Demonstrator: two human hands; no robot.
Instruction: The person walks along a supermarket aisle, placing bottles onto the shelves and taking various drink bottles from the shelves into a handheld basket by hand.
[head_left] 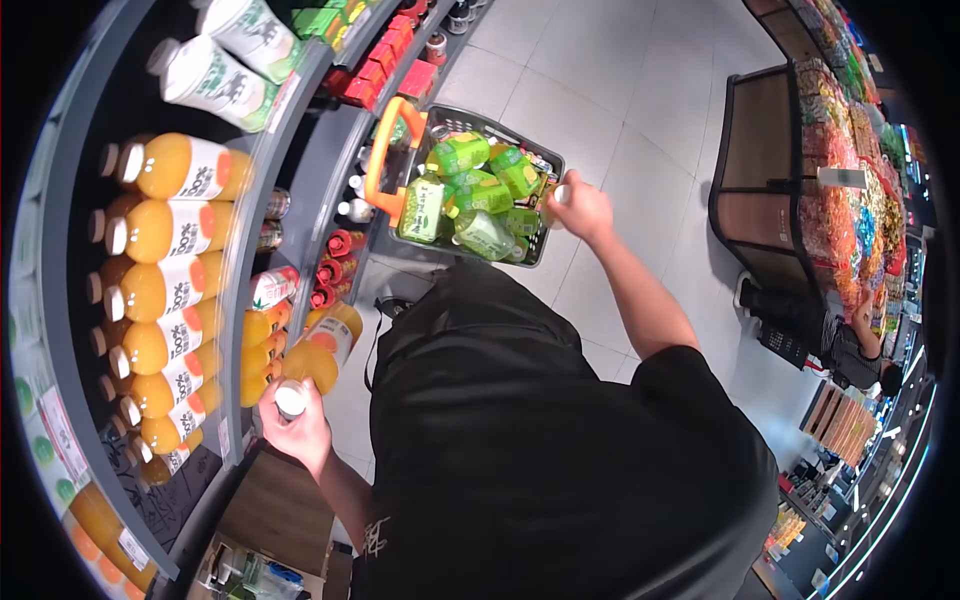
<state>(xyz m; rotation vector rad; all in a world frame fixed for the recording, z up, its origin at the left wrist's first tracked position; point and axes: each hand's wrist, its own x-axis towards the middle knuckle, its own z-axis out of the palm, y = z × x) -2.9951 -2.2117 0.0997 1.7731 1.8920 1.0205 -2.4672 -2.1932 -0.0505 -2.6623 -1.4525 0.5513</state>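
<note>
My left hand [297,428] is wrapped round the white-capped neck of an orange juice bottle [323,350], held beside the lower shelf. Over the right edge of a dark shopping basket [545,150], my right hand [583,207] is closed on a small bottle with a pale cap [555,204]; most of that bottle is blurred. Several green cartons [478,190] and two green-labelled bottles [424,208] lie in the basket. Its orange handle [378,165] leans toward the shelves.
Shelves on the left hold a row of orange juice bottles [180,228], white jugs [215,85] and red cans [330,270]. A bin of wrapped goods [755,190] stands at the right. Beyond it, another person [850,340] is near a dark basket [783,343].
</note>
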